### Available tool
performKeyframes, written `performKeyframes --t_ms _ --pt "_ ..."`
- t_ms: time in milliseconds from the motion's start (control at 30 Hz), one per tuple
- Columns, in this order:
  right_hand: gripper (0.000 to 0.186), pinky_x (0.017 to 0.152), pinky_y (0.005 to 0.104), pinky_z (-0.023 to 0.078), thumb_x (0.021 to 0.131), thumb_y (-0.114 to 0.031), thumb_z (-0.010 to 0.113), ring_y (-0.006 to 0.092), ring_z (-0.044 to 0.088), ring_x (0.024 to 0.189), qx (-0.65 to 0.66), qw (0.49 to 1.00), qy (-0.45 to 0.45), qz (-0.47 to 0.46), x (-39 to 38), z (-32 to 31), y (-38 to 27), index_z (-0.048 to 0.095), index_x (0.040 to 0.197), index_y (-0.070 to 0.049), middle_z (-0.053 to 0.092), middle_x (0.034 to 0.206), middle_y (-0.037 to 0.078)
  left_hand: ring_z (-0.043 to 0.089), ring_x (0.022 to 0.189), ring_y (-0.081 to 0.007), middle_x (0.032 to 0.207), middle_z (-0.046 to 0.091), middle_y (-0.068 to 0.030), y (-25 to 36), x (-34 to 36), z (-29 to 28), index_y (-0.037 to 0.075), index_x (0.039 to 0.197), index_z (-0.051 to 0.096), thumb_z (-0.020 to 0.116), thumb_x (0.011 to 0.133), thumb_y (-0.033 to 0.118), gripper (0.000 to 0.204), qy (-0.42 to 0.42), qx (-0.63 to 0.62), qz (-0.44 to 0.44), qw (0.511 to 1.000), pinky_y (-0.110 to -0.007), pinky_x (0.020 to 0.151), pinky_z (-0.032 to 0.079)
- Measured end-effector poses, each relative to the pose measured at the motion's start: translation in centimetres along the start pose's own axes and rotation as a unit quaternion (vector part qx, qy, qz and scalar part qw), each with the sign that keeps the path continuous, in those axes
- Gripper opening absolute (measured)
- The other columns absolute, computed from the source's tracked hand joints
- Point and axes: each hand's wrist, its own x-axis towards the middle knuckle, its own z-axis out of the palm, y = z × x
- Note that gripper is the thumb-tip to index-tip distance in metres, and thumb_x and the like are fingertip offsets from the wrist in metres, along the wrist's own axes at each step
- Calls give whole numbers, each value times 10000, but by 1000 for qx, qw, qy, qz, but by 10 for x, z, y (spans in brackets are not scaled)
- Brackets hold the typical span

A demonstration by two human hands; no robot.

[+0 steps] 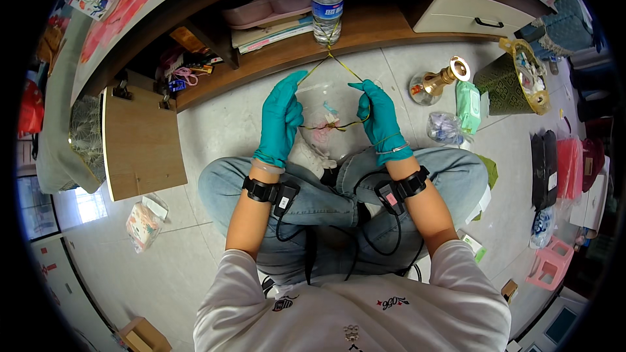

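Note:
A thin yellow-green and dark cord [345,68] is looped at a clear water bottle [327,10] with a blue label, which stands upright on the cabinet's low shelf. Two strands spread from a crossing below the bottle, one to each hand. My left hand [280,116], in a teal glove, is closed on one strand. The other strand is pinched in my right hand [383,116], also gloved. Between both hands the cord sags, with a small knotted bunch at its middle. Beneath it on the floor lies clear plastic [319,98] with pink strands; its exact shape is hard to make out.
The wooden shelf [372,29] holds books and a pink tray [270,10]. A cabinet door [143,143] stands open at left. To the right are a gold-necked glass vessel [427,86], a green packet [467,105], a plastic bag [447,128] and a patterned bin [502,85].

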Motion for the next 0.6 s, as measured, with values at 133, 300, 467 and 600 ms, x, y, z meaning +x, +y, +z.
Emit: performKeyframes --t_ms 133,300,467,600 --pt "279 426 206 283 925 -236 510 60 337 467 -6 1000 -9 -4 0 -2 0 625 1009 4 375 536 -36 269 479 -10 585 311 92 6 -2 6 19 1023 629 510 921 218 253 -21 104 -103 989 -184 402 178" --pt "274 433 205 294 909 -255 523 69 370 476 -38 998 -42 18 -7 3 7 661 947 -21 430 547 -21 394 558 -49 666 510 43 -7 -1 -5 20 1017 646 509 923 234 271 -113 167 -105 974 -201 509 335" --pt "283 457 211 362 894 -300 547 85 462 521 -103 979 -95 145 -18 21 23 640 916 -34 502 600 1 543 803 -125 870 638 -66 -23 0 -2 7 986 630 494 932 219 258 -66 196 33 978 -250 759 437" --pt "312 575 231 468 864 -331 592 115 577 647 -165 952 -210 147 -21 10 31 626 957 -35 609 735 38 554 759 -134 801 613 -39 -22 -6 5 12 905 622 536 911 209 215 -72 119 -44 989 -269 716 443"
